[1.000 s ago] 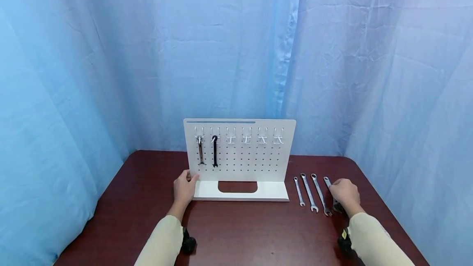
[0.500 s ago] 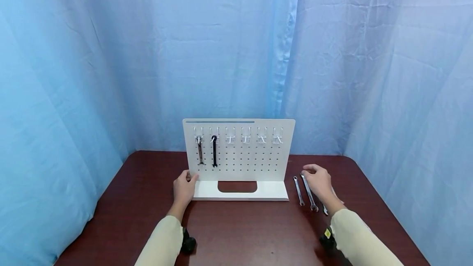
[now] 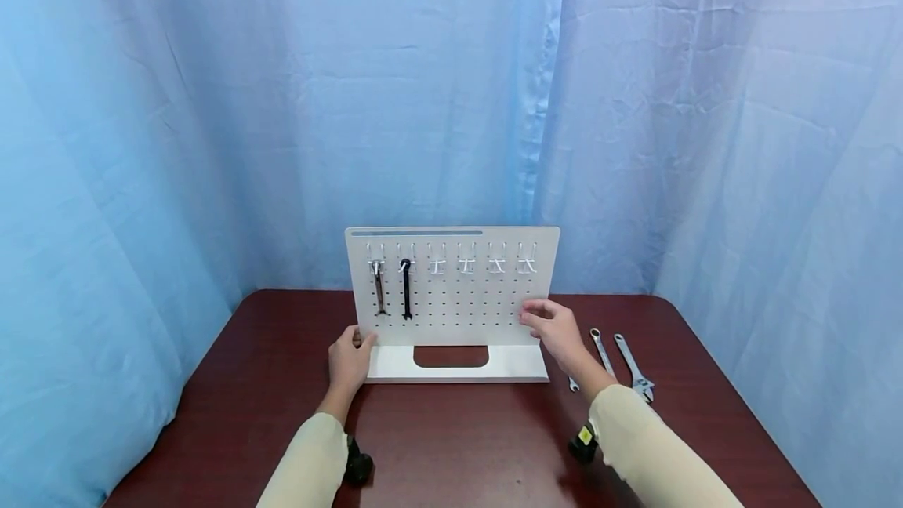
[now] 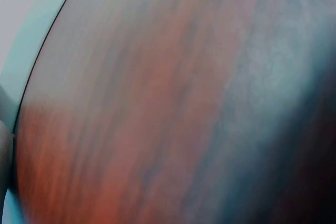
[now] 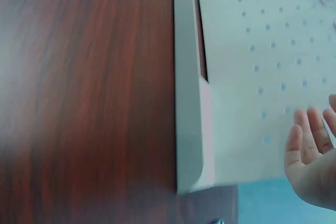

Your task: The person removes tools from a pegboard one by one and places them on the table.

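Observation:
A white pegboard stand stands on the table, with a silver wrench and a black wrench hanging from its two leftmost hooks. My left hand grips the board's lower left edge, thumb in front and fingers behind. At the lower right of the board is my right hand, its fingers loosely bent. The right wrist view shows no tool in that hand. Right of it on the table lie a combination wrench, an adjustable wrench and the jaw end of another wrench, mostly hidden by the hand.
Several bare white hooks run along the board's upper part, right of the black wrench. The dark red wooden table has rounded back corners. Blue curtains surround it at the back and sides.
My right hand has moved left from the adjustable wrench, over the other wrenches, to the board's right side; the adjustable wrench stays on the table. My left hand keeps its grip on the board.

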